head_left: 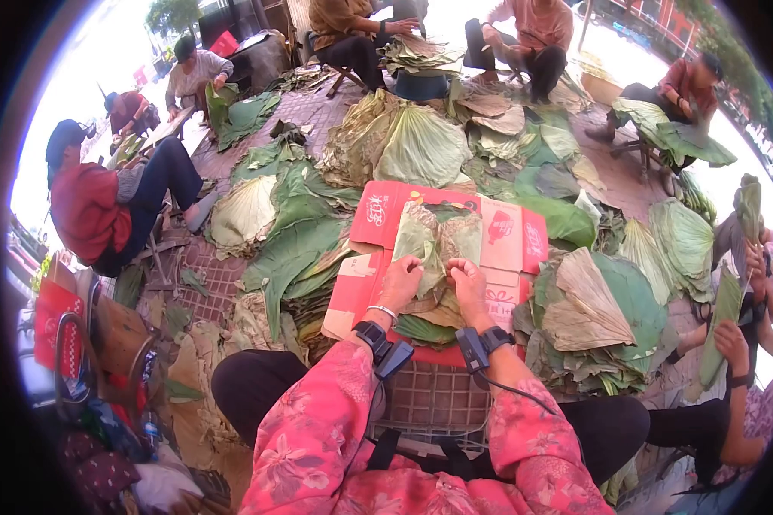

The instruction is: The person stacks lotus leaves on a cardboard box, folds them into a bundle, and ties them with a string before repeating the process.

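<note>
A dried, folded lotus leaf (pixel 461 236), pale green and brown, lies on a flattened red cardboard box (pixel 511 236) in front of me. My left hand (pixel 401 283) pinches the leaf's near left edge. With fingers closed, my right hand (pixel 469 287) grips the near right part of it. A gap runs down the leaf's middle between the two hands. Beneath my hands, a darker green leaf (pixel 425 330) shows at the cardboard's near edge. Each wrist wears a black strapped device.
A wire crate (pixel 434 395) stands between my knees. Large leaf piles lie left (pixel 305 245), ahead (pixel 421 146) and right (pixel 588 309). Several people sit around on low stools; one person's hands (pixel 732 348) hold a leaf at right. Bags and a chair (pixel 70 352) stand at left.
</note>
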`<state>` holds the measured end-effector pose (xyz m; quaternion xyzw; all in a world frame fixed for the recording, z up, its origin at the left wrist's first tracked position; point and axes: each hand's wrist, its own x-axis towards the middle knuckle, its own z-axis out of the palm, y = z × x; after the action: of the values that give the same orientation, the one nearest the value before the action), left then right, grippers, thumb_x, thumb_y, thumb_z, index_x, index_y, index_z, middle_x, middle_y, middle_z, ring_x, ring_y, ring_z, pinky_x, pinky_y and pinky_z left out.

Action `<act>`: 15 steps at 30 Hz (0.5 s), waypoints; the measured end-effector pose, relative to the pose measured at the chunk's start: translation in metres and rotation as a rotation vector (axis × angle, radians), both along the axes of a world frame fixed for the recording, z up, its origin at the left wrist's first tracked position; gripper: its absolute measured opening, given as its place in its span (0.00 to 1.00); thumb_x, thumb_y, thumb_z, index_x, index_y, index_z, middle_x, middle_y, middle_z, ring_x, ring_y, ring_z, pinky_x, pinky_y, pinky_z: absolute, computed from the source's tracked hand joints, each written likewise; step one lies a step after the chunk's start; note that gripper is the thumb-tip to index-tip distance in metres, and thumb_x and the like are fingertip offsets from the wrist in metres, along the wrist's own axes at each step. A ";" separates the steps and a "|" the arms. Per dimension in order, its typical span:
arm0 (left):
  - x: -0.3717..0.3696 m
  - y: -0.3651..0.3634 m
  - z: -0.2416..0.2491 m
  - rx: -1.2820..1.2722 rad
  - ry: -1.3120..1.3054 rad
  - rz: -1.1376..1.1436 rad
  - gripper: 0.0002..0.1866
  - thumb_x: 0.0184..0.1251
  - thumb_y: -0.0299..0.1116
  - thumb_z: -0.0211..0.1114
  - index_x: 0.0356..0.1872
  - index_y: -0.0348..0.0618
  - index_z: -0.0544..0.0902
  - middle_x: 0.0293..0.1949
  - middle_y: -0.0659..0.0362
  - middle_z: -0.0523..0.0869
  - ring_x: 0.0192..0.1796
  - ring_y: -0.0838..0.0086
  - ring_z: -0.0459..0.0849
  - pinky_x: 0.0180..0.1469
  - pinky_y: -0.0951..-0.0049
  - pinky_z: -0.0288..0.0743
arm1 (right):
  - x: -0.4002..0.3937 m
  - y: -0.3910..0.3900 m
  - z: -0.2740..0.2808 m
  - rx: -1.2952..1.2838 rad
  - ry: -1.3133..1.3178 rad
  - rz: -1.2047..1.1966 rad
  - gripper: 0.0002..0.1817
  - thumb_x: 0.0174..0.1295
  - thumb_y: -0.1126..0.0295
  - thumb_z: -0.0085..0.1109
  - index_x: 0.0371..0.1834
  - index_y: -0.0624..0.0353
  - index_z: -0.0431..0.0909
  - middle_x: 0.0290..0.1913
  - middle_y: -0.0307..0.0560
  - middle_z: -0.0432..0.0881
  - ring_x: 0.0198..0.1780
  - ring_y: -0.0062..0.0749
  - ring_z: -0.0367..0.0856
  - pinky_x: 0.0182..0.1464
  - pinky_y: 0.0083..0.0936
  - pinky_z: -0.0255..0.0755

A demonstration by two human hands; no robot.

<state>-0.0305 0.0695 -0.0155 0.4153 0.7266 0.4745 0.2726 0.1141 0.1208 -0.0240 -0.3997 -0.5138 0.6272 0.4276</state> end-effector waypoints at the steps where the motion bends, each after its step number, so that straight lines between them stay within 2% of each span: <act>1: -0.003 -0.002 -0.003 0.033 -0.095 -0.021 0.08 0.55 0.29 0.61 0.34 0.37 0.81 0.27 0.57 0.83 0.31 0.75 0.80 0.37 0.73 0.72 | 0.000 -0.001 0.001 -0.014 0.015 -0.007 0.09 0.60 0.73 0.51 0.42 0.63 0.76 0.36 0.39 0.78 0.37 0.20 0.76 0.39 0.17 0.72; 3: -0.007 -0.006 -0.002 0.068 -0.194 -0.055 0.08 0.57 0.28 0.60 0.35 0.36 0.81 0.26 0.61 0.81 0.31 0.80 0.77 0.35 0.77 0.71 | -0.002 0.001 0.008 -0.035 0.046 -0.021 0.09 0.60 0.72 0.52 0.41 0.63 0.77 0.36 0.39 0.78 0.37 0.20 0.76 0.38 0.16 0.72; 6: -0.006 -0.009 0.007 0.069 -0.254 -0.082 0.07 0.59 0.28 0.59 0.36 0.36 0.81 0.27 0.67 0.79 0.31 0.85 0.73 0.34 0.80 0.69 | -0.001 0.005 0.021 -0.201 0.040 0.060 0.09 0.59 0.69 0.55 0.38 0.63 0.78 0.33 0.38 0.79 0.35 0.19 0.75 0.35 0.17 0.70; 9: -0.004 -0.010 0.006 0.059 -0.292 -0.120 0.08 0.60 0.28 0.59 0.38 0.37 0.81 0.26 0.69 0.77 0.31 0.86 0.71 0.34 0.82 0.67 | -0.007 0.004 0.013 0.115 -0.221 0.147 0.15 0.53 0.62 0.61 0.31 0.65 0.78 0.29 0.41 0.78 0.30 0.23 0.73 0.32 0.22 0.68; 13: -0.005 -0.011 0.009 0.034 -0.316 -0.160 0.09 0.62 0.30 0.58 0.40 0.38 0.81 0.28 0.68 0.77 0.29 0.85 0.70 0.34 0.82 0.67 | -0.005 -0.008 0.021 0.346 -0.546 -0.044 0.16 0.43 0.63 0.65 0.22 0.65 0.75 0.23 0.47 0.75 0.27 0.34 0.72 0.32 0.30 0.68; 15: 0.001 -0.013 0.008 0.117 -0.121 -0.177 0.11 0.60 0.33 0.60 0.41 0.40 0.81 0.31 0.64 0.76 0.32 0.80 0.72 0.36 0.78 0.69 | -0.002 -0.015 0.027 0.454 -0.641 -0.108 0.15 0.40 0.65 0.67 0.20 0.66 0.73 0.23 0.49 0.75 0.27 0.37 0.74 0.32 0.32 0.68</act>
<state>-0.0292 0.0565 -0.0072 0.4638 0.6403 0.5145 0.3319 0.1121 0.1056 0.0032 -0.4971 -0.7250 0.3176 0.3555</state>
